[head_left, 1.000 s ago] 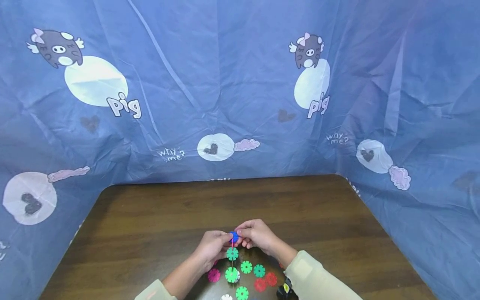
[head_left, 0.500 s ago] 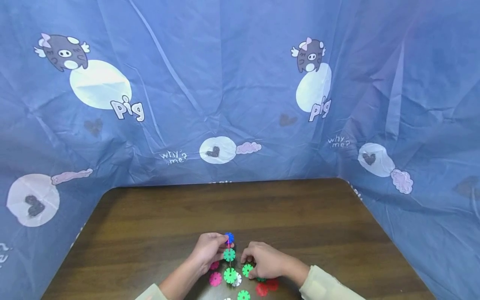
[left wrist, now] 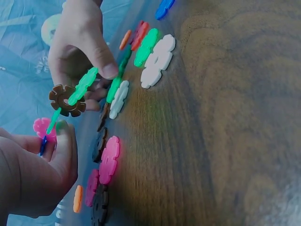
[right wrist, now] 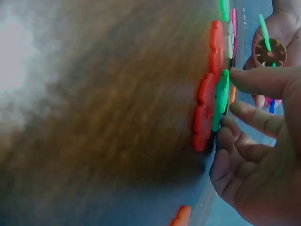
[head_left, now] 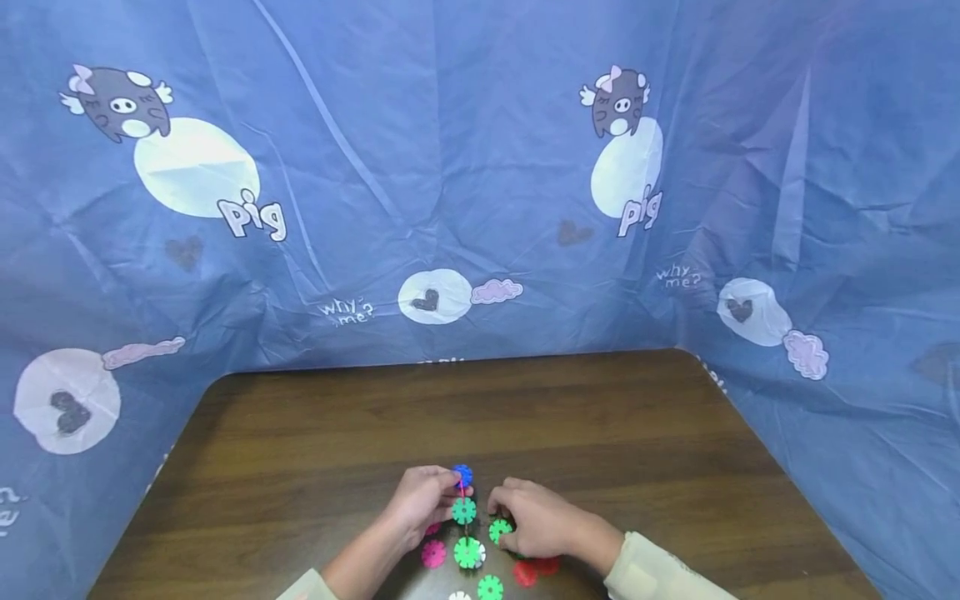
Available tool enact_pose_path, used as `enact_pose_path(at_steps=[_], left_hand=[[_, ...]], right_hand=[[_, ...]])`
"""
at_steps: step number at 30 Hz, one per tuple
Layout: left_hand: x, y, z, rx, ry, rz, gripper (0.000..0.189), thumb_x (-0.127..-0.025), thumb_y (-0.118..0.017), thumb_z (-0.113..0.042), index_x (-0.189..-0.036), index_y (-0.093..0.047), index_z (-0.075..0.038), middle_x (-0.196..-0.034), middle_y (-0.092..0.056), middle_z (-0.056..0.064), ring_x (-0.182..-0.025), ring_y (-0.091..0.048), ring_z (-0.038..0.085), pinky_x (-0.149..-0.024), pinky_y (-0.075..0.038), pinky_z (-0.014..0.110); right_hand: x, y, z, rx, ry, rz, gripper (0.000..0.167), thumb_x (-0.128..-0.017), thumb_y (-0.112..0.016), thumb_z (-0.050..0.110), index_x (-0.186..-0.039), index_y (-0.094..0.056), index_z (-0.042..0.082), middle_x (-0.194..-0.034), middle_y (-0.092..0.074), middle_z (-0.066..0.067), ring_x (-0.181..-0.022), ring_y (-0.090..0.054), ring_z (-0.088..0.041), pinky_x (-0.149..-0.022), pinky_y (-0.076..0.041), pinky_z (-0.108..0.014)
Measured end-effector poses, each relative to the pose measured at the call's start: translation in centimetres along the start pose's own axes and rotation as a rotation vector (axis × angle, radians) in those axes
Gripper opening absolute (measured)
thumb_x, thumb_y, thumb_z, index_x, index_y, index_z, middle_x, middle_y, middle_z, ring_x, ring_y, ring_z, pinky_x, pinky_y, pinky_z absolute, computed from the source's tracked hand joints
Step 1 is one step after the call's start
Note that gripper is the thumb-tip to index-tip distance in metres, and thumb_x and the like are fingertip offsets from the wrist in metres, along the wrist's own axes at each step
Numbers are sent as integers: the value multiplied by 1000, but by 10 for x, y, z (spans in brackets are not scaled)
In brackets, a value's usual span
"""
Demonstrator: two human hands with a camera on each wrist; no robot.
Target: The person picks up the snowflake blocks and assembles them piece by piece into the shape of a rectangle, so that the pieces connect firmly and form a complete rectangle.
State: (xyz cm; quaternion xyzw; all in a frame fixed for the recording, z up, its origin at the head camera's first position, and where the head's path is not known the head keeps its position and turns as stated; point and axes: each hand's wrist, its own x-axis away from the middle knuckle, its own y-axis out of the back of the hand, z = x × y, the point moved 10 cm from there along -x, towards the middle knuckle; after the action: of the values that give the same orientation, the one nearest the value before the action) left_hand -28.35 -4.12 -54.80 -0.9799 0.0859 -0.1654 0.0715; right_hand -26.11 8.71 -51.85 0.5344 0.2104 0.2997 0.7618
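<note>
My left hand pinches a chain of slotted snowflake discs near its far end. The chain has a blue disc, a pink disc seen mostly edge-on, a green disc, a brown disc and a brighter green disc at the near end. To the right, my right hand hovers low over the loose discs, thumb and fingers apart. A loose green disc lies by its thumb; whether they touch is unclear. In the right wrist view, the fingers curve loosely beside green discs.
Red discs lie partly under my right hand. A pink disc, another green disc and a white disc lie nearer me. The wooden table meets a blue printed curtain at the back and sides.
My right hand has left the blue disc and come down and right over the loose green discs. The left hand keeps holding the chain in nearly the same place.
</note>
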Motion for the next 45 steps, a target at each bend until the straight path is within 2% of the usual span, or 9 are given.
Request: enact_pose_path(at_steps=[4, 8, 12, 17, 21, 27, 33, 39, 45], left_hand=[[0, 0, 1, -4, 0, -4, 16, -98, -58, -6, -104, -62, 8, -86, -72, 11, -71, -63, 14, -62, -57, 24], [1, -2, -2, -11, -9, 0, 17, -98, -58, -7, -105, -61, 8, -87, -73, 12, -71, -63, 14, -62, -57, 23], [2, -6, -6, -6, -17, 12, 16, -98, -59, -7, -104, -60, 7, -86, -73, 11, -71, -63, 14, -63, -57, 23], [4, -7, -8, -10, -21, 16, 14, -98, -59, -6, -101, -60, 7, -84, -72, 11, -71, -63, 14, -63, -57, 23], [5, -8, -7, -17, -19, 22, 15, -97, -59, -6, -102, -62, 8, -85, -72, 13, -71, -63, 14, -63, -58, 24], [6, -11, -4, -21, -9, 40, 18, -97, -60, -8, -103, -63, 8, -86, -73, 13, -69, -63, 13, -61, -56, 22], [9, -18, -2, -17, 12, 72, 16, -97, -61, -9, -100, -65, 6, -84, -74, 12, -65, -64, 11, -59, -56, 21], [10, -21, -1, -13, 13, 86, 17, -97, -61, -10, -100, -67, 6, -83, -74, 12, -65, -65, 11, -61, -58, 23], [10, -23, 1, -11, 15, 97, 19, -97, -61, -9, -104, -66, 8, -82, -73, 9, -66, -65, 11, -62, -58, 23]], right_hand=[[0, 0, 2, 41, 5, -26, 34, -77, -86, 27, -102, -66, 16, -85, -51, 13, -74, -47, -2, -64, -47, -20], [-5, 0, -1, -24, -4, -40, 34, -73, -89, 21, -95, -64, 16, -80, -52, 13, -72, -47, 0, -64, -45, -18], [-11, 5, -10, -187, -26, -61, 31, -70, -88, 8, -84, -62, 16, -71, -52, 14, -66, -46, 2, -61, -43, -17], [-15, 9, -22, -415, -60, -50, 23, -75, -81, -4, -74, -65, 12, -63, -52, 14, -59, -47, 3, -55, -43, -16], [-19, 12, -32, -544, -91, -43, 21, -81, -77, -6, -76, -62, 8, -66, -55, 9, -61, -52, -1, -56, -46, -20], [-32, 20, -51, -786, -167, -140, 8, -92, -64, -8, -90, -63, 0, -73, -61, -2, -61, -59, -12, -53, -50, -24], [-45, 25, -57, -826, -199, -211, 12, -93, -60, -9, -100, -68, -4, -77, -64, -3, -65, -59, -12, -57, -50, -23], [-49, 27, -53, -853, -189, -252, 9, -90, -63, -11, -94, -67, -5, -76, -64, -4, -66, -57, -14, -55, -48, -22], [-52, 20, -49, -888, -188, -229, 9, -88, -62, -14, -88, -64, -5, -76, -63, -4, -68, -57, -13, -58, -48, -21]])
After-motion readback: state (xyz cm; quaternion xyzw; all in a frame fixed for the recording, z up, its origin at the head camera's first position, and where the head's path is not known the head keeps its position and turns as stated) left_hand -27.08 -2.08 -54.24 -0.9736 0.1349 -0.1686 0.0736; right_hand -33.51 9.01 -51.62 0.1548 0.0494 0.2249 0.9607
